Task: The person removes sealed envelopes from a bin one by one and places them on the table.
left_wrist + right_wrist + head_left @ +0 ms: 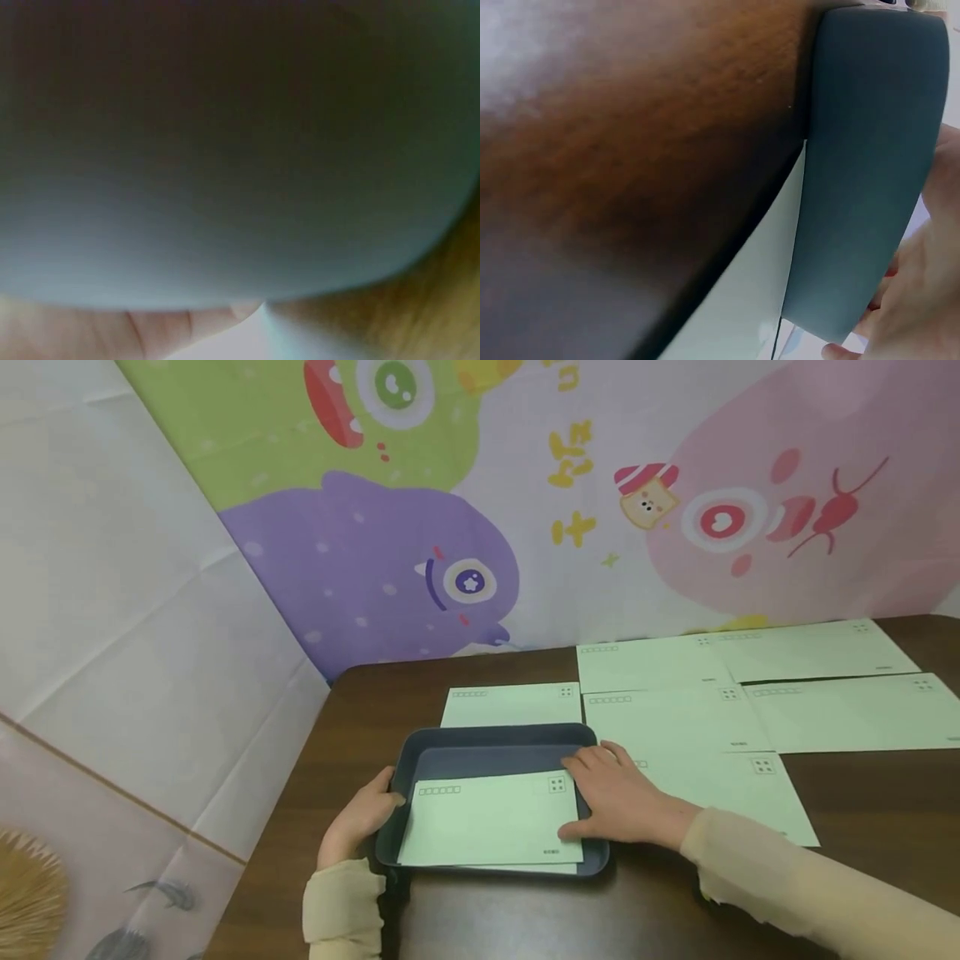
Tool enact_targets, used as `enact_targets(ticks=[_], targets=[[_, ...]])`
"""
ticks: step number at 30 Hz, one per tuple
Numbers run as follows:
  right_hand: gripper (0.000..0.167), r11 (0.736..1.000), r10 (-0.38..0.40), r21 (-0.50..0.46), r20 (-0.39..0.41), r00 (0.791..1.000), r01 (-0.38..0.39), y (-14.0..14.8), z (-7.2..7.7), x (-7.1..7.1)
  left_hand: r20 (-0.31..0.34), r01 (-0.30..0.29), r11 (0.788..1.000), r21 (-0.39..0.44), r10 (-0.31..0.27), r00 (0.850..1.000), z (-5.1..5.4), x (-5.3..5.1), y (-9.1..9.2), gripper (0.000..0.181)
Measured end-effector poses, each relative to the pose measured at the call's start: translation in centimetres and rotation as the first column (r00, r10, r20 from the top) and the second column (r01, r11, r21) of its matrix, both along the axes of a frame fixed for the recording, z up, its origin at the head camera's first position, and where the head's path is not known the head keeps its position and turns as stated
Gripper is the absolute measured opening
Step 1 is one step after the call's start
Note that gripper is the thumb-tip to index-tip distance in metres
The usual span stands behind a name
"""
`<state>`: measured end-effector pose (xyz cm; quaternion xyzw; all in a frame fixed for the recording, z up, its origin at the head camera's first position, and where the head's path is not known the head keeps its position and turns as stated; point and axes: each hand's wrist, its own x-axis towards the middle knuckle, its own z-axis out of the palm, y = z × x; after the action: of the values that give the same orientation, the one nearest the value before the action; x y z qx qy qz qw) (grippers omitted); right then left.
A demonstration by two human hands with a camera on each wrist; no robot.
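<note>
One pale, creased wall covering [120,560], printed with grey feathers toward its foot, stands at far left beside a dark wood-grain worktop [300,827]. Next along, a person's left hand [360,817], emerging from a cream sleeve [341,893], holds the left side of a blue-grey tray [487,762], its grip drawn in on the rim with the thumb over the edge. In the front of the tray, a pale green top envelope [491,818] lies face up, small boxes at its upper left; a strip of a lower envelope [540,868] shows beneath. Behind, a cartoon backdrop [360,593] bears a purple creature, and a half-hidden envelope [517,703] lies past the tray's far wall. At the tray's right rim, the right hand [618,797] has hold of the edge, its grip part-bent and spread, thumb over the top envelope's right end; whether it presses the paper, I cannot tell from here. Farther right, five more envelopes [675,718] lie face up on the worktop, the nearest partly behind the right hand and forearm, below the backdrop's pink creature.
</note>
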<state>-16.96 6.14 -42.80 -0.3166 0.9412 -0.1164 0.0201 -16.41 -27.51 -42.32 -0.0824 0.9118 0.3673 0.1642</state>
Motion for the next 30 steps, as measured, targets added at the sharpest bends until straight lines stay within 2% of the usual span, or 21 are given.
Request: enact_targets(ticks=[6, 12, 17, 30], targets=[[0.092, 0.999, -0.005, 0.049, 0.023, 1.000, 0.004, -0.40, 0.09, -0.20, -0.012, 0.008, 1.000, -0.001, -0.008, 1.000, -0.09, -0.05, -0.06, 0.062], [0.088, 0.998, -0.001, 0.059, 0.019, 1.000, 0.000, -0.61, 0.31, -0.08, -0.016, 0.010, 1.000, 0.012, -0.010, 1.000, -0.16, -0.07, -0.09, 0.063], [0.081, 0.999, 0.001, 0.046, 0.025, 1.000, -0.002, -0.69, 0.38, 0.04, -0.002, 0.001, 1.000, 0.018, -0.001, 1.000, -0.27, -0.09, -0.11, 0.065], [0.078, 0.998, -0.052, -0.046, -0.010, 0.999, 0.051, -0.97, 0.06, 0.37, 0.017, -0.014, 1.000, 0.017, 0.014, 1.000, -0.26, -0.05, -0.13, 0.064]])
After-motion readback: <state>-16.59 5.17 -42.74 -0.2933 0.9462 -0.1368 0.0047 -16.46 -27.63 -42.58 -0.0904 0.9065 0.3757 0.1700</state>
